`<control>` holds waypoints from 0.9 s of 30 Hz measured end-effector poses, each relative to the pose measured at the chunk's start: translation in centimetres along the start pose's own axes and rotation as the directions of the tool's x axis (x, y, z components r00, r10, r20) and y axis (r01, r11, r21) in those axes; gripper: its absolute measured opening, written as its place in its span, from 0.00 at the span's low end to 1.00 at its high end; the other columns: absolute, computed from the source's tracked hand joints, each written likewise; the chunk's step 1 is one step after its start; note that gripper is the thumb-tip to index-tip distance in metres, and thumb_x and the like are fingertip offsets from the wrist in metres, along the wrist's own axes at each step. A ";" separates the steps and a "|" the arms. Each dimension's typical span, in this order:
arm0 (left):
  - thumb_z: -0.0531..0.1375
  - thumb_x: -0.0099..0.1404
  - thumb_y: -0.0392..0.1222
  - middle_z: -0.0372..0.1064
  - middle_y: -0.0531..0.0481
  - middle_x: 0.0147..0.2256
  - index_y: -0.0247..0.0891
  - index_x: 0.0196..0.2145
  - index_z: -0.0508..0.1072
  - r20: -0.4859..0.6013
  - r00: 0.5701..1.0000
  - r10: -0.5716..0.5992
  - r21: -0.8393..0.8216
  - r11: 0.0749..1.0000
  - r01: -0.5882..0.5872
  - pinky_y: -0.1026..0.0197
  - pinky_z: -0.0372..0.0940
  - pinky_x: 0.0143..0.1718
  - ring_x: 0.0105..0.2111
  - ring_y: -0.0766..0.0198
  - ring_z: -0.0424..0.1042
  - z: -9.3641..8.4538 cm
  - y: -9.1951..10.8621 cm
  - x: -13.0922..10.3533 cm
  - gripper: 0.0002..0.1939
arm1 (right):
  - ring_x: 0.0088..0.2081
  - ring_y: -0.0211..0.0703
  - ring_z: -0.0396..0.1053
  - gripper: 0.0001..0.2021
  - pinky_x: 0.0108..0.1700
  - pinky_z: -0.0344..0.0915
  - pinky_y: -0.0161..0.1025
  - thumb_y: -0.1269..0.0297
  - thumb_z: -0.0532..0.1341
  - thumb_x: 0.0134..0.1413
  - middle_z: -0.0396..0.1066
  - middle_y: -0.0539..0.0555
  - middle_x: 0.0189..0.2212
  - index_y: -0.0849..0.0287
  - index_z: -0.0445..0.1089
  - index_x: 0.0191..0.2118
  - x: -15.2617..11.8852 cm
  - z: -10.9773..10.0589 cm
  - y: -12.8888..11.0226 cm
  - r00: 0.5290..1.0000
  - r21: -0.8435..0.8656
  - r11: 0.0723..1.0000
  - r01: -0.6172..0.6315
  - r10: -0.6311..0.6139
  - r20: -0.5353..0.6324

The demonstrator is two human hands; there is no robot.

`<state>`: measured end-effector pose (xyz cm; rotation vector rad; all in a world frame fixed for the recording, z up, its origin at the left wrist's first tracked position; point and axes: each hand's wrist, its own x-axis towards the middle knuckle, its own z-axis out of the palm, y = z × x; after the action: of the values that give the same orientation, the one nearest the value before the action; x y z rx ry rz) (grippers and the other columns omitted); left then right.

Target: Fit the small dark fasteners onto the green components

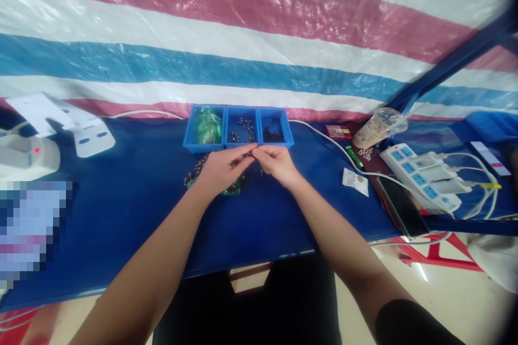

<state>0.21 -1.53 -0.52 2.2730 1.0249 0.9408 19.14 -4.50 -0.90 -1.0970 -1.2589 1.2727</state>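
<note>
My left hand [226, 166] and my right hand [275, 160] meet at the fingertips, just in front of the blue bins. Both are pinched closed, and whatever sits between the fingers is too small and hidden to name. Small metal parts [190, 177] lie in a pile on the table beside and partly under my left hand. Behind the hands stand three blue bins: the left bin [187, 132] holds a green plastic bag [208, 125], the middle bin [241, 113] has small metal pieces, and the right bin [288, 129] contains dark, thin, screw-like pieces [273, 134].
On the right of the blue table [259, 232] are a plastic cup [374, 128], a power strip [421, 175] with cables, a phone [400, 205] and a small white packet [355, 181]. A white bracket-like stand [95, 137] is at left. A striped sheet [243, 27] hangs behind.
</note>
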 end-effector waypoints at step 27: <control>0.60 0.71 0.47 0.80 0.49 0.35 0.41 0.48 0.81 -0.121 0.991 -0.057 0.095 0.993 0.069 0.64 0.70 0.39 0.31 0.64 0.77 0.1 0.3 0.1 0.14 | 0.21 0.33 0.46 0.12 0.26 0.52 0.36 0.55 0.67 0.55 0.48 0.41 0.17 0.58 0.79 0.37 0.2 -0.8 -0.2 0.886 -0.262 0.957 0.124 -0.225 -0.405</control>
<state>0.43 -1.63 -0.34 2.2725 1.2119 1.0299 19.92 -4.23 -0.71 -1.3113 -1.1484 0.7030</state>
